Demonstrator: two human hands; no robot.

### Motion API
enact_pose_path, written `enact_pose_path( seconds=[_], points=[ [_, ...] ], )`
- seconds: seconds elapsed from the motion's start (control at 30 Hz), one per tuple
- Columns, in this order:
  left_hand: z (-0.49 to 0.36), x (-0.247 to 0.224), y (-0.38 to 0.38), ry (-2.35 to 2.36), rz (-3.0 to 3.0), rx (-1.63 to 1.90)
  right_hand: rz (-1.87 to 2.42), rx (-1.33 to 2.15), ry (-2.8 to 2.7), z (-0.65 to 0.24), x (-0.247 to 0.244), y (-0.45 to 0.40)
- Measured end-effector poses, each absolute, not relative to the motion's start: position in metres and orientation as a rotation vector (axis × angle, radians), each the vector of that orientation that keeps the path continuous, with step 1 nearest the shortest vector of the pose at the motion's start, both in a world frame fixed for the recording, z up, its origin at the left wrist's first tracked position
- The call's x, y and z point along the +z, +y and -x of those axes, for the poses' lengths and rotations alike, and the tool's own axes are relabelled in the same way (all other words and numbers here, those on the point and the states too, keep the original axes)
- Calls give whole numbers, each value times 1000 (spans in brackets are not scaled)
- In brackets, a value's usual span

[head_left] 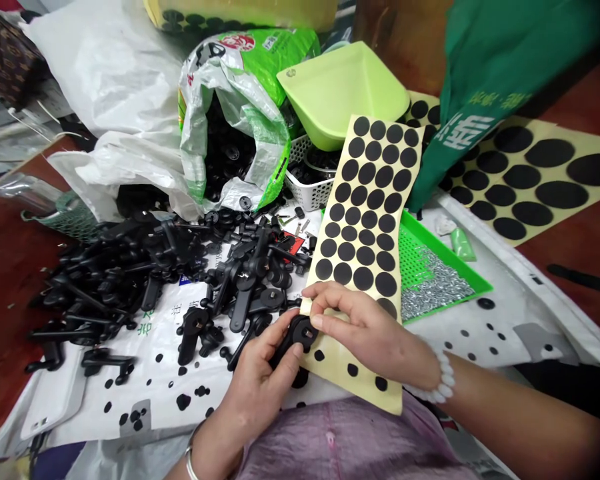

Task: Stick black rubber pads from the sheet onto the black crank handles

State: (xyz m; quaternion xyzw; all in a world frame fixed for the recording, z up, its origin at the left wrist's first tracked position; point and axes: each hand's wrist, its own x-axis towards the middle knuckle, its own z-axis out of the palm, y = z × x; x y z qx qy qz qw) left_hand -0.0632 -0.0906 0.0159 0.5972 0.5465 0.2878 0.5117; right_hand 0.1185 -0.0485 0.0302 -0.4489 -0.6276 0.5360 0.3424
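My left hand [260,383] grips a black plastic part [296,333] with a round head, held just above my lap. My right hand [365,330] pinches at the lower edge of a long yellow sheet [367,200] covered in black round stickers, with its thumb and forefinger right over the part's round head. Whether a sticker is between the fingertips cannot be seen. The sheet rises away from me, and its lower end has small leftover dots. A white bead bracelet sits on my right wrist, a metal bangle on the left.
A heap of black plastic arms [145,273] lies left on white sacking. Behind it stand an open green-and-white bag [240,127] of parts, a lime scoop [345,90] and a white basket [307,187]. A green tray [430,267] holds small screws. More sticker sheets [530,177] lie right.
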Motion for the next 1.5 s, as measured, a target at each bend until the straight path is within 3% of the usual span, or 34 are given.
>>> enact_pose_path(
  seconds=[0.53, 0.83, 0.9, 1.03, 1.2, 1.27, 1.43, 1.5],
  points=[
    [61, 14, -92, 1293, -1393, 741, 1245, 1105, -1770, -114, 27, -55],
    [58, 14, -91, 1280, -1302, 800, 1195, 529, -1921, -111, 28, -62],
    [58, 13, -90, 1256, -1273, 805, 1251, 607, -1891, -111, 31, -60],
    [57, 12, -91, 1191, -1238, 831, 1192, 1192, -1849, -113, 32, -54],
    [57, 15, -93, 1122, -1195, 882, 1040, 1469, -1610, -118, 29, -52],
    [56, 15, -93, 1104, -1174, 907, 1008, 1493, -1599, -120, 29, -57],
    [52, 11, -94, 1082, -1093, 927, 1066, 1169, -1891, -123, 29, -70],
    [51, 12, -95, 1069, -1100, 921, 1053, 1257, -1833, -124, 26, -69]
  ],
)
